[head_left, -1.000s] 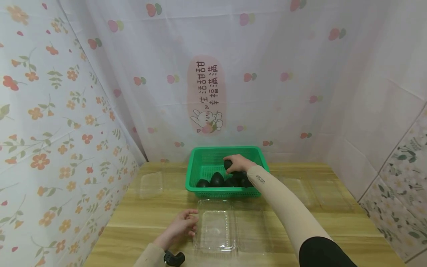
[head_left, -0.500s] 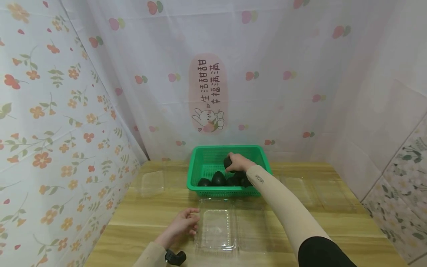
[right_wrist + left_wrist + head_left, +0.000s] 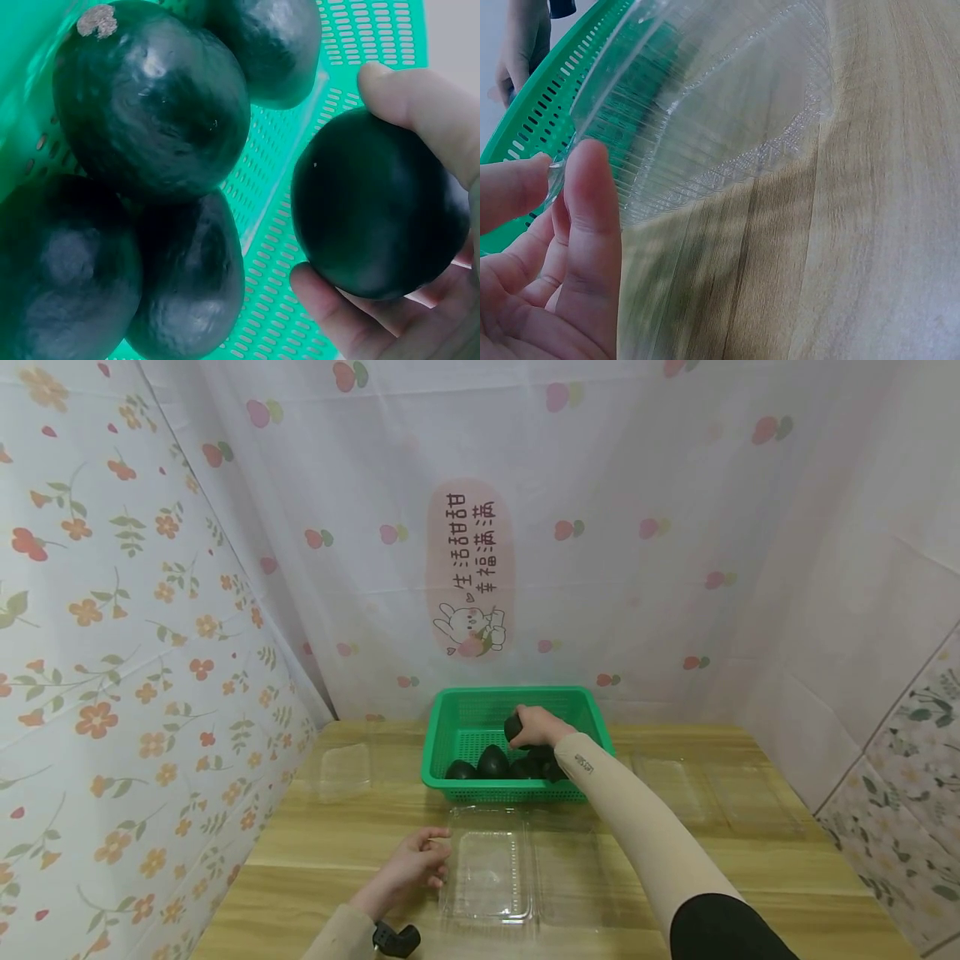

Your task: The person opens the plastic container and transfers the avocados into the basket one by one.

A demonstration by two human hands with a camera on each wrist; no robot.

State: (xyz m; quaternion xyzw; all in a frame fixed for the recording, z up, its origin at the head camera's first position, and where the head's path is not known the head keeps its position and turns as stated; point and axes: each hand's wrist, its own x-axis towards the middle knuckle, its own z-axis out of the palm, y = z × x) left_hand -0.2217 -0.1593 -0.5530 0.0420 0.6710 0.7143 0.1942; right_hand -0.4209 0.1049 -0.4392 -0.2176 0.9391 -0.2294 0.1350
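Over the green basket (image 3: 517, 785), my right hand (image 3: 543, 727) grips a dark avocado (image 3: 375, 206) with thumb and fingers spread round its sides. More avocados (image 3: 492, 762) lie along the basket's near side; in the right wrist view they are large, glossy and dark green. A clear plastic clamshell box (image 3: 487, 860) lies unfolded in front of the basket, its other half (image 3: 570, 877) to the right. At its left edge is my left hand (image 3: 411, 864); the left wrist view shows thumb and finger pinching the clear rim (image 3: 559, 169).
Another clear plastic box (image 3: 345, 768) sits at the table's back left. More clear boxes (image 3: 675, 785) stand at the back right, faint against the wood table (image 3: 337, 852). Patterned curtains (image 3: 630, 610) close off the back and both sides.
The fingers of my right hand have shifted slightly on the avocado, still above the basket. My left hand stays at the box's edge. The head view has moved a little.
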